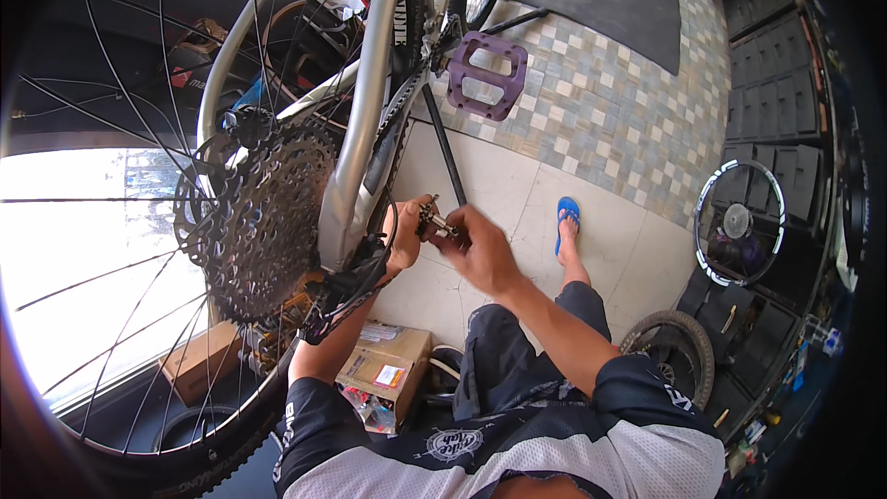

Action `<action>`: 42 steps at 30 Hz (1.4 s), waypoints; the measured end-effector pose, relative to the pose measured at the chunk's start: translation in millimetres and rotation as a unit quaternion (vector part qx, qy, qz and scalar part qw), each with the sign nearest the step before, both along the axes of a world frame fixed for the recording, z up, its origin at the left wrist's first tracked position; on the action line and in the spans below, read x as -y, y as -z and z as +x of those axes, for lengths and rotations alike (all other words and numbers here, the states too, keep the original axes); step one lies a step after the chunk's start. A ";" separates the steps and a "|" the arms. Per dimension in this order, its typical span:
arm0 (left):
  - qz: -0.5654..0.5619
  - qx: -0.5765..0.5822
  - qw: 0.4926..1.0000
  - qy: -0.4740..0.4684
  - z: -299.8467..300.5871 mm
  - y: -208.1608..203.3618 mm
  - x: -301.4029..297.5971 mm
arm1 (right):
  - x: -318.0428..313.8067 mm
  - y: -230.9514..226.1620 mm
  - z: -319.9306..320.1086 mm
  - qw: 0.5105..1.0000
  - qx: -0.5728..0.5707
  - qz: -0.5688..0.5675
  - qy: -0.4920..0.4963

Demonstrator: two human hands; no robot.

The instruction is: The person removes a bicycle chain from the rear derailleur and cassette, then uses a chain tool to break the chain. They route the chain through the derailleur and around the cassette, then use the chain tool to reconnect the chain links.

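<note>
In front of the bicycle's rear end, my left hand (404, 236) is closed around a small silver-and-dark metal piece (431, 219), whose exact kind I cannot make out. From the other side, my right hand (482, 250) pinches the same piece with bent fingers. Just left of my hands is the rear derailleur (342, 291), with a black cable looping near my left wrist. The large dark cassette (268, 212) sits on the rear wheel, beside the silver frame (356, 148). A purple flat pedal (488, 76) projects beyond my hands.
A black pole (443, 143) slants down behind my hands. Beside my left arm stands a cardboard box (393, 370). To the right are a loose wheel (739, 222), a tyre (673, 351) and black drawers (774, 97). My foot in a blue flip-flop (567, 217) rests on the tiles.
</note>
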State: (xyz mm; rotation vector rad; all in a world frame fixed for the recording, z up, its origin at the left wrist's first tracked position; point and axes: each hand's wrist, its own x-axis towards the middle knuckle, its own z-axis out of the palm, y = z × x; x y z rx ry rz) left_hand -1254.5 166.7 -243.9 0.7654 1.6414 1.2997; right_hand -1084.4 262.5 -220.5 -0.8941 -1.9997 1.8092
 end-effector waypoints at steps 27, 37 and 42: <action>-0.024 -0.001 1.000 0.012 -1.9 4.8 3.4 | -24.7 -15.8 39.0 0.973 -0.154 -0.046 -0.164; -0.038 -0.008 0.998 -0.045 8.0 0.5 1.6 | -24.7 -11.3 46.1 0.977 -0.049 -0.024 -0.207; -0.035 0.013 0.999 -0.010 1.9 2.3 8.3 | -20.8 -18.6 44.2 0.978 -0.030 -0.191 -0.078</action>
